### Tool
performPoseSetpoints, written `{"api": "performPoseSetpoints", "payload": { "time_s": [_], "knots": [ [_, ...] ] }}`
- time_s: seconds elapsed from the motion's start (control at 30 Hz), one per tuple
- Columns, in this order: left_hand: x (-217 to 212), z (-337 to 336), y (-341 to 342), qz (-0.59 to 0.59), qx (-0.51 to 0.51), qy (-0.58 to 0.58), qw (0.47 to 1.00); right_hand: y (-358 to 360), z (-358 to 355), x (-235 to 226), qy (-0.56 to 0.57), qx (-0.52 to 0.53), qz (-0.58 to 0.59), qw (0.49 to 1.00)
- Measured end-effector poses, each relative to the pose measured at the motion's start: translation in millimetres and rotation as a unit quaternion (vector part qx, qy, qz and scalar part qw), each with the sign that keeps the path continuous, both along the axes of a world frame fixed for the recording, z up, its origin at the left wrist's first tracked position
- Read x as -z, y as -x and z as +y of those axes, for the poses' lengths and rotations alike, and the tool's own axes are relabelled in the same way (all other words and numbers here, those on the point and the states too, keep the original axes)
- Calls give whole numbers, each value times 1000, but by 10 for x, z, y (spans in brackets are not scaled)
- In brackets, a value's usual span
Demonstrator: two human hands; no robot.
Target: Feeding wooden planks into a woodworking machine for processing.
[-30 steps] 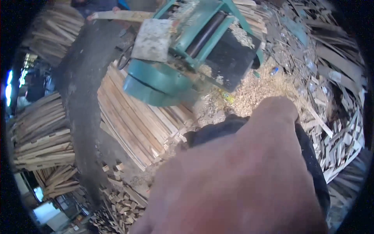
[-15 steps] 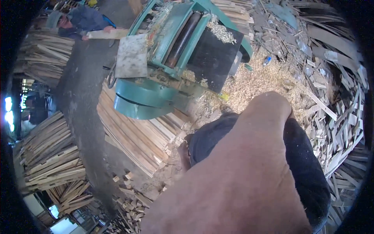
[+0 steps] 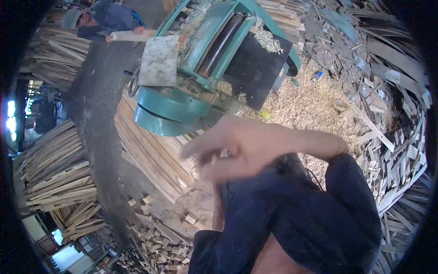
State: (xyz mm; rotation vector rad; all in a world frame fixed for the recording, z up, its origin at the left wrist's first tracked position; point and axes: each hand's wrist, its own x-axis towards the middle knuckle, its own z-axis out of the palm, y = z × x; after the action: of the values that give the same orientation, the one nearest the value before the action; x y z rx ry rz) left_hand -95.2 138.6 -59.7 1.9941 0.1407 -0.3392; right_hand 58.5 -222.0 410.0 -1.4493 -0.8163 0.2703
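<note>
My right hand reaches across in front of my body, slightly smeared by motion. Its fingers point left, the thumb is apart from them, and no object shows in it. Beneath it, a strip of my left forearm is visible; the left hand's fingers are hidden behind the right hand. Just beyond stands a green thickness planer with a dark roller and a black outfeed plate strewn with shavings. Long wooden strips lie in a stack on the floor beside the planer, left of my right hand.
At the far left, a co-worker in a cap holds a pale board at the planer. Wood shavings heap on the right, by scrap strips. Stacked strips stand left; cut blocks lie near.
My right arm, which filled the lower middle close to the camera, has lowered, bringing its hand into view pointing left. The co-worker's head and arms show more fully.
</note>
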Motion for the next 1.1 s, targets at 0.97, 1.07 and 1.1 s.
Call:
{"api": "performPoseSetpoints", "payload": {
  "time_s": [0.97,1.07,1.1],
  "knots": [
    [-498,-576,-462,222,-70,-98,968,1122,-1145,3812,411,360,305,780],
    [-424,-552,-474,236,-58,-143,959,1090,-1183,3942,415,367,333,763],
    [-392,-531,-459,214,-71,-143,964,1122,-1219,3998,457,363,288,759]
  ]
}}
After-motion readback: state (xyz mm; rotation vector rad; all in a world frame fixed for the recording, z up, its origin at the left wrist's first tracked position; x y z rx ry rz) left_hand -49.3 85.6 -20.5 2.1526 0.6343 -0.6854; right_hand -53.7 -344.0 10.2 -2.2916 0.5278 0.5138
